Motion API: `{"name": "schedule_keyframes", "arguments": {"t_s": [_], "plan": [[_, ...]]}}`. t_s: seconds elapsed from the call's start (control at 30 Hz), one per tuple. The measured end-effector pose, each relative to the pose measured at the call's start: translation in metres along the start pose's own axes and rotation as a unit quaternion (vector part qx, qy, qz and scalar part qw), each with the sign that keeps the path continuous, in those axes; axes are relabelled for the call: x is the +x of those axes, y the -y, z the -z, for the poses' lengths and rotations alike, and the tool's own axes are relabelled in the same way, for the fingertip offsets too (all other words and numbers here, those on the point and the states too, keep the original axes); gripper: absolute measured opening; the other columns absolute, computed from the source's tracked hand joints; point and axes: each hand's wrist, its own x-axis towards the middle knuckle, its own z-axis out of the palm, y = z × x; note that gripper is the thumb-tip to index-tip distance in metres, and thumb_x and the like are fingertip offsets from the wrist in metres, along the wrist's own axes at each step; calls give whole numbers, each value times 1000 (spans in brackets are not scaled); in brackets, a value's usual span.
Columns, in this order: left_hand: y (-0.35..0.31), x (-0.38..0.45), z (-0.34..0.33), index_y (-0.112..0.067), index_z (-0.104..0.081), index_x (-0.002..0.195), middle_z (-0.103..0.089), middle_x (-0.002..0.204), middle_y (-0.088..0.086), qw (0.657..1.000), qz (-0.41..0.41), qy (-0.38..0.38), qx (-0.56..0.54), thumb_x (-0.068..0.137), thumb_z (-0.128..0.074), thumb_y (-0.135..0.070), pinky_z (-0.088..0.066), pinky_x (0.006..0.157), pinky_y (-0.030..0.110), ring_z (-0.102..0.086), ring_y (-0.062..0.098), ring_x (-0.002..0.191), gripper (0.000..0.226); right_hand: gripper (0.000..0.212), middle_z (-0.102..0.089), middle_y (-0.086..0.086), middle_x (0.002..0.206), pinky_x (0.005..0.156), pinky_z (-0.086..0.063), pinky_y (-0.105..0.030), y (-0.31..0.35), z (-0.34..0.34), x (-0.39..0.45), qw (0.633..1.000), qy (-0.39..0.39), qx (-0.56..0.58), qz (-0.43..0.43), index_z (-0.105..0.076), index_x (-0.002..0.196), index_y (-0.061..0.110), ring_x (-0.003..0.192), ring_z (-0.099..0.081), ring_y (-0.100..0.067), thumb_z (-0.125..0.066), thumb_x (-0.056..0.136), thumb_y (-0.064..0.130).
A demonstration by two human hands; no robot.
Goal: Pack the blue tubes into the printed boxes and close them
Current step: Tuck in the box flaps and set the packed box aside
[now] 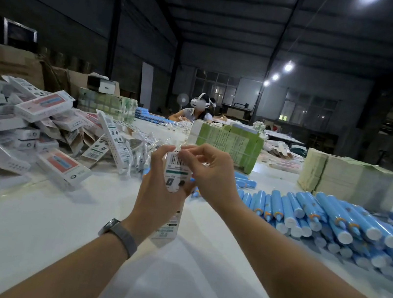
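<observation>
Blue tubes (328,221) remain heaped on the bench (22,237); left hand (157,194) grips one box (176,174), right hand (208,171) pinches its top flap, unclosed.

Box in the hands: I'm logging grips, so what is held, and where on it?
The left hand grips the printed box round its middle; the right hand pinches something at its top end, too blurred to name.

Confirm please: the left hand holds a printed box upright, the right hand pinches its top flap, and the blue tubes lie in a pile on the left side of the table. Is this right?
One detail is wrong. The head view shows the blue tubes piled on the right side of the table, not the left. The rest holds: the left hand grips the printed box upright and the right hand pinches at its top flap.
</observation>
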Motion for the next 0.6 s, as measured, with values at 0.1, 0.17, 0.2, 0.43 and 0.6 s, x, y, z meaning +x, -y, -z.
{"name": "schedule_keyframes", "arguments": {"t_s": [0.1,0.17,0.2,0.43,0.6], "plan": [[4,-2,-1,-37,-28,129,-66,99,-24,1000,3,3,-5,77,-78,7,-61,65,36,-70,4,83,85,10,-73,13,92,68,-60,-37,0,-8,-10,999,-28,-23,-11,-71,81,19,79,-68,-6,-74,87,27],[4,-2,-1,-38,-29,127,-64,97,-17,1000,-9,4,-7,76,-76,11,-59,62,33,-69,5,80,85,13,-68,15,96,78,-57,-44,0,-12,-15,996,-59,-69,6,-71,84,19,86,-66,-8,-71,89,31],[2,-1,-1,-40,-29,127,-63,97,-16,1000,-17,4,-4,77,-75,11,-58,60,29,-68,5,80,85,15,-64,14,97,80,-55,-45,1,-12,-15,994,-70,-88,16,-71,86,18,88,-64,-10,-70,90,32],[-8,-5,4,-57,-41,125,-66,106,-22,987,53,20,-152,96,-41,-7,-55,74,32,-68,9,90,58,43,-55,11,115,83,-53,-47,-5,-18,-27,985,-25,-170,-4,-58,128,30,100,-60,-14,-61,90,52],[-20,-4,8,-56,-55,123,-64,130,-5,968,84,50,-230,76,-33,-2,-56,84,29,-65,17,115,75,85,-51,4,134,94,-50,-49,-14,-19,-32,985,36,-153,-72,-24,153,39,115,-56,-18,-39,79,76]]}}
